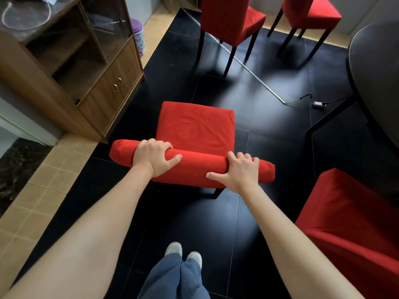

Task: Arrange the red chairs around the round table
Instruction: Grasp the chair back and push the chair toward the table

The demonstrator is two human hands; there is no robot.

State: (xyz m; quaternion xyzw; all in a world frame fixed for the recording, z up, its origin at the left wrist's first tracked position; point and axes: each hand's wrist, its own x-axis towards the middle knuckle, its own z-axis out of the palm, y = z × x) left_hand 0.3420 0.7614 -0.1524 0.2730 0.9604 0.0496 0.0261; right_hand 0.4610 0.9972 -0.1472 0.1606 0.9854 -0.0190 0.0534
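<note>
A: What are the two hands doing?

B: Both hands grip the top of the backrest of the red chair (195,128) in the middle of the frame. The left hand (154,157) lies on the left part of the padded top edge; its fingers (158,144) are curled over the far side and the thumb stretches along the near side. The right hand (239,171) holds the right part in the same way, with the fingers (243,157) bent over the top and the thumb spread to the left on the fabric. So both hands are clamped on the backrest, not open.

A: And where does this chair stand?

B: On the black floor (269,117), with its seat turned away from the person. The round bench (375,72), dark grey, is at the right edge of the frame, well apart from the chair.

A: Are there other chairs?

B: Yes. A second red chair (231,20) and a third red chair (311,14) stand at the top of the frame, and a part of a fourth red chair (349,223) shows at the lower right.

A: What about the room?

B: A wooden cabinet (101,83) with glass doors is at the upper left, with a purple container (138,35) beside it. Beige tiles (32,212) border the black floor on the left. A thin cable (241,63) crosses the floor near the bench. Blue trousers and light shoes show at the bottom.
</note>
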